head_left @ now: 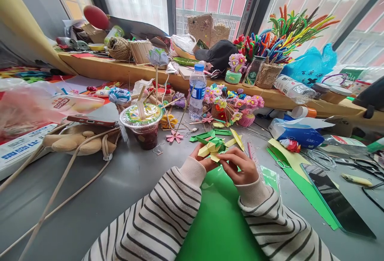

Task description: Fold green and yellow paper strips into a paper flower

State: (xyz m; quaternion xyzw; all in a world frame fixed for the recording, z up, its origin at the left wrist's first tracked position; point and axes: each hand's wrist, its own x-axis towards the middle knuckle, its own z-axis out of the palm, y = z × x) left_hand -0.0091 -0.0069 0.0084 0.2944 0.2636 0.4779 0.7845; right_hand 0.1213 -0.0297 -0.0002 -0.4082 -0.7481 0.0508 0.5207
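Between my two hands is a folded paper flower [211,147] with pale yellow petals and green parts behind it. My left hand [201,157] grips it from the left and below, its fingers partly hidden by the petals. On the other side, my right hand [240,165] pinches a lower yellow petal between thumb and fingertips. Just beyond the flower lie more folded green paper pieces [204,136] and yellow folded strips [237,139]. A shiny green surface [223,213] spreads below my forearms.
A lidded drink cup [145,133] and a water bottle [197,97] stand ahead. A bag with a phone [91,121] on it sits left. Rightward are small scissors [282,164], green and yellow paper sheets [303,189] and a dark phone-like slab [336,201]. Crafts crowd the wooden ledge [168,77].
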